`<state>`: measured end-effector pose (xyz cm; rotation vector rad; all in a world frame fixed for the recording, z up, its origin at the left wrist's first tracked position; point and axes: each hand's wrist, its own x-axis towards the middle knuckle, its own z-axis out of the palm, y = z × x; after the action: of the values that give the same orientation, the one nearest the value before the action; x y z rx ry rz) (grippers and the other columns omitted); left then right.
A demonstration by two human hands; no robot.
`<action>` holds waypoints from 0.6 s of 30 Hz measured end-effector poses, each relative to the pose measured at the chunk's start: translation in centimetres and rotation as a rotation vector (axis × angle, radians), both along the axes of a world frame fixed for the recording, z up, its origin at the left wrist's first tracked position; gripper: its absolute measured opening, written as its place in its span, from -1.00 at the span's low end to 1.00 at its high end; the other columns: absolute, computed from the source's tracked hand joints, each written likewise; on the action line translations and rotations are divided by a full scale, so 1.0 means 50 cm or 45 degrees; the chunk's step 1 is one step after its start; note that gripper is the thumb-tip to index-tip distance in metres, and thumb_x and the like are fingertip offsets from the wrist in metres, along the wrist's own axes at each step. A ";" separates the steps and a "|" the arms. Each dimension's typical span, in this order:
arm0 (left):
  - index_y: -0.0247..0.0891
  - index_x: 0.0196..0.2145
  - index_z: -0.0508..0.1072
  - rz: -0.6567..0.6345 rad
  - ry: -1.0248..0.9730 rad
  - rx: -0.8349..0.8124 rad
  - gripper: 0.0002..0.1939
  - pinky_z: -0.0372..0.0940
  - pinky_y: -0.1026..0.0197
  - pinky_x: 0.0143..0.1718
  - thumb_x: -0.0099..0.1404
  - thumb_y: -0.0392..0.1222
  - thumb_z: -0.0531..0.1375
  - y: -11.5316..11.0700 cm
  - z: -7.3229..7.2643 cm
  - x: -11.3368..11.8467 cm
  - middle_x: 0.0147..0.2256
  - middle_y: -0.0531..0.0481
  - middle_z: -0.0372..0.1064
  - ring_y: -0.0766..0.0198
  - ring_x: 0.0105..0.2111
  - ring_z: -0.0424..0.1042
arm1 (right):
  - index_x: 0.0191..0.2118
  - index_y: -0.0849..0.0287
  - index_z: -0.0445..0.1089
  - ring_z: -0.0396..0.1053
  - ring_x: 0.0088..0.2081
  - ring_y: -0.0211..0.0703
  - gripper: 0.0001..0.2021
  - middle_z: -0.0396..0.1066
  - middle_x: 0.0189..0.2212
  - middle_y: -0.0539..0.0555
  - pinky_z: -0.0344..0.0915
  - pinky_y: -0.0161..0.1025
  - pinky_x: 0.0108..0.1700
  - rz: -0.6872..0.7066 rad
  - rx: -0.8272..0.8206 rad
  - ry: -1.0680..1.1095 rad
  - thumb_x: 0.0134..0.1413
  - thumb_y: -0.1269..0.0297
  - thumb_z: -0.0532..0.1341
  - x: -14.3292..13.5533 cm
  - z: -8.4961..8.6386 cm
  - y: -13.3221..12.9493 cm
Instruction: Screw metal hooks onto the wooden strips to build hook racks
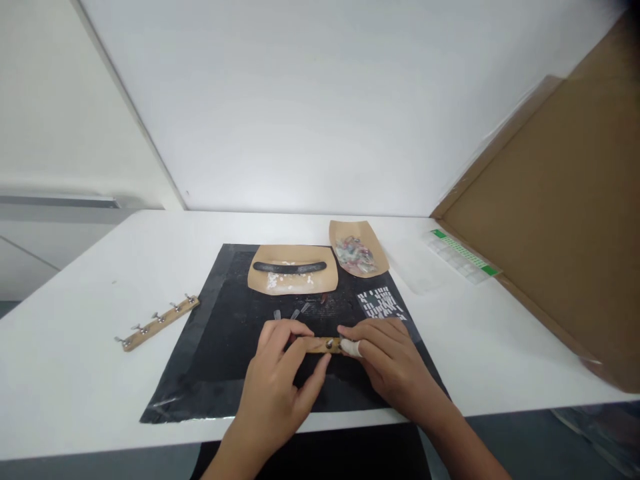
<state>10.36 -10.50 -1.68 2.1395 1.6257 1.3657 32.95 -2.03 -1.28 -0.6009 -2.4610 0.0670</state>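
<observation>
Running left to right over the black mat [215,363], the wooden strip [318,345] spans from left hand [277,368] (pinching it) to right hand [389,352], whose grip is unclear.

Wooden strip [317,345], black sheet [215,360] — glossy plastic

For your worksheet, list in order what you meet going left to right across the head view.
Wooden strip with metal pieces, left hand, wooden piece between the hands, right hand, green-edged plastic, cardboard panel.
</observation>
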 end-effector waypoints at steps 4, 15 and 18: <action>-0.18 -0.05 0.52 -0.013 -0.014 -0.017 -0.85 0.36 0.01 -0.02 0.44 -0.30 0.26 0.000 -0.002 -0.001 -0.10 -0.14 0.38 0.06 -0.07 0.36 | -0.07 0.13 0.45 0.52 -0.11 -0.05 -0.79 0.65 -0.08 0.07 0.24 -0.07 -0.11 -0.020 0.000 0.015 0.39 0.56 0.16 -0.001 0.000 0.002; -0.18 -0.06 0.52 -0.012 -0.006 -0.030 -0.86 0.39 -0.02 -0.01 0.45 -0.30 0.24 0.000 -0.003 -0.002 -0.08 -0.15 0.38 0.05 -0.06 0.37 | -0.21 0.09 0.44 0.54 -0.07 0.01 -0.91 0.62 -0.01 0.13 0.39 0.00 -0.04 -0.017 -0.173 0.108 0.38 0.40 0.29 -0.003 -0.006 0.004; -0.18 -0.05 0.52 -0.019 0.008 -0.039 -0.85 0.40 -0.02 0.00 0.45 -0.29 0.24 0.000 -0.003 -0.003 -0.07 -0.16 0.38 0.04 -0.05 0.38 | -0.05 0.06 0.49 0.55 -0.07 0.02 -0.89 0.62 -0.02 0.15 0.42 0.00 -0.02 -0.022 -0.207 0.123 0.38 0.38 0.29 -0.003 -0.003 0.002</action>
<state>10.20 -10.51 -1.85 2.1365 1.6188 1.3229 32.79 -1.92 -1.44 -0.6719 -2.3717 0.2850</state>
